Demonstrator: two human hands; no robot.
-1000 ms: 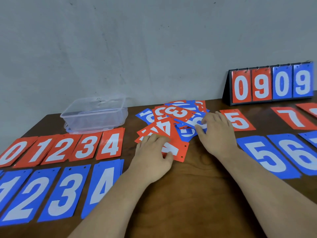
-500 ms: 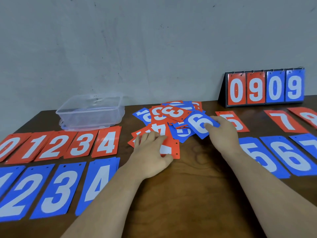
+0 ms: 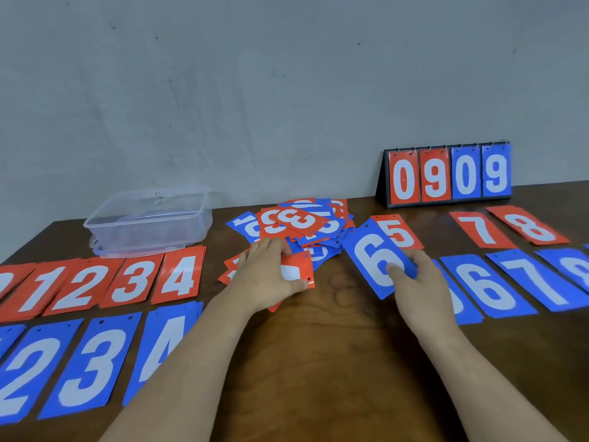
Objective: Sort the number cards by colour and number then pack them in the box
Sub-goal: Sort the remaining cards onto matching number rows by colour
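A mixed heap of red and blue number cards (image 3: 299,228) lies at the table's middle back. My right hand (image 3: 420,282) pinches a blue 6 card (image 3: 369,256), held just left of the blue 5 pile and overlapping the red 5 card (image 3: 400,232). My left hand (image 3: 267,279) grips a red card (image 3: 294,271) at the heap's near edge. Sorted rows lie on the left: red 0 to 4 (image 3: 127,275) above blue 2 to 4 (image 3: 86,362). On the right lie red 7 (image 3: 479,231) and 8 (image 3: 527,228) and blue 6 (image 3: 484,288) and 7 (image 3: 538,282). The clear plastic box (image 3: 149,218) stands at the back left.
A flip scoreboard (image 3: 447,175) showing 0909 stands at the back right against the grey wall. Bare brown tabletop (image 3: 334,346) lies between my forearms. The table's back edge meets the wall.
My right hand has pulled the blue 6 card out of the heap and carried it to the right. My left hand has curled round the red card it was resting on.
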